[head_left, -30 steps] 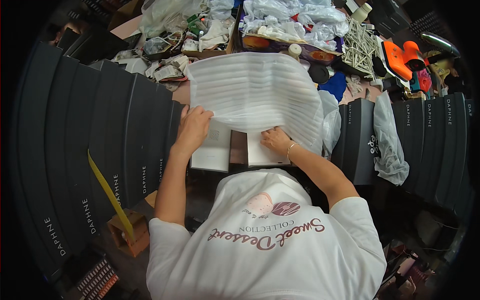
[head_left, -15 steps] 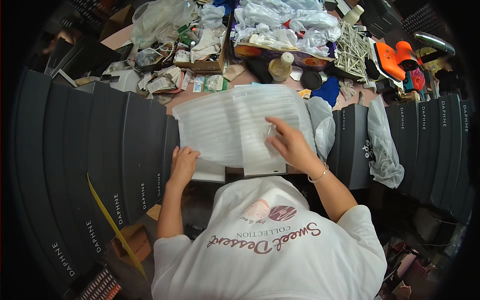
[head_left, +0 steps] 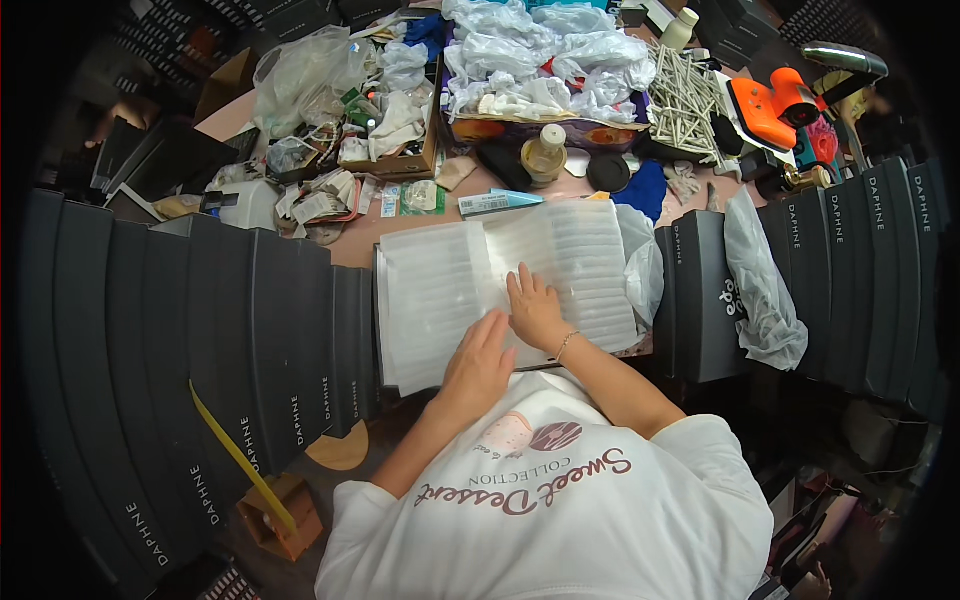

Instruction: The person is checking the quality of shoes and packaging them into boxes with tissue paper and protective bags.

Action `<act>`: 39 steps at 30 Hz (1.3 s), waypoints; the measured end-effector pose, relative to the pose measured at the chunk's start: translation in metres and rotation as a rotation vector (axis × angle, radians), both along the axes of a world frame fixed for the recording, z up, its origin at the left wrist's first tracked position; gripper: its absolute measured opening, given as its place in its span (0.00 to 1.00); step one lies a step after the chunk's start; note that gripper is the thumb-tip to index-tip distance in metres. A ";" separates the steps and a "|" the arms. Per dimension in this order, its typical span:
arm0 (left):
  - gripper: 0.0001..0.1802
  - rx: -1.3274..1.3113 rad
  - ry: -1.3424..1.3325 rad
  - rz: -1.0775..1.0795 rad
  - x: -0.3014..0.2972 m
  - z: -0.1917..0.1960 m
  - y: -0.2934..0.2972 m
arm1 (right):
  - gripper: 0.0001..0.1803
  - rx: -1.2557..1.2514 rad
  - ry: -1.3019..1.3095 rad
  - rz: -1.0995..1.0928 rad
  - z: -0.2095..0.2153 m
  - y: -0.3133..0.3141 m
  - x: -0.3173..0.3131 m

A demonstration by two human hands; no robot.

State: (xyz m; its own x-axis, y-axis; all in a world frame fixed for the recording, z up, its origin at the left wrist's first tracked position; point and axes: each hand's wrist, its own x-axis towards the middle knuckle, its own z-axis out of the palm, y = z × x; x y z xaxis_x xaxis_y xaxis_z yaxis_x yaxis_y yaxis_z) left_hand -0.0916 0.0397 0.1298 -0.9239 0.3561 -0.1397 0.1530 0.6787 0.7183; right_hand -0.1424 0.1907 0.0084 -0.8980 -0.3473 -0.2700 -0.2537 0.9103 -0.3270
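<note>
In front of me a white, ribbed, translucent packing sheet (head_left: 430,285) lies spread out, with a smoother pale band (head_left: 518,240) running down its middle. A dark edge shows under the sheet's left side; whatever else it covers is hidden. My right hand (head_left: 538,312) rests on the band, fingers stretched and apart, holding nothing. Just left of it, my left hand (head_left: 482,362) lies on the sheet near its front edge, fingers extended and close to the right hand.
Dark grey boxes (head_left: 285,330) stand in a row on the left, with more boxes (head_left: 700,290) on the right. A crumpled plastic bag (head_left: 762,285) hangs there. Behind are a bottle (head_left: 545,155), a carton of plastic bags (head_left: 545,130), thin sticks (head_left: 690,100) and an orange tool (head_left: 765,112).
My left hand has moved from the sheet's left corner toward the middle, beside my right hand. My right hand has come down and nearer. The sheet now lies flatter and squarer.
</note>
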 end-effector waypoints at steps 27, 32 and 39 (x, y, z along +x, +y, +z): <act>0.38 0.909 -0.627 0.654 -0.014 -0.175 -0.021 | 0.52 -0.913 -0.522 -0.482 -0.004 0.075 0.013; 0.39 0.318 -0.074 0.504 -0.015 -0.144 -0.018 | 0.46 -0.444 0.406 -0.556 0.036 0.123 -0.002; 0.28 0.393 0.103 0.141 -0.027 -0.066 0.026 | 0.18 -0.305 0.364 -0.632 -0.002 0.220 -0.054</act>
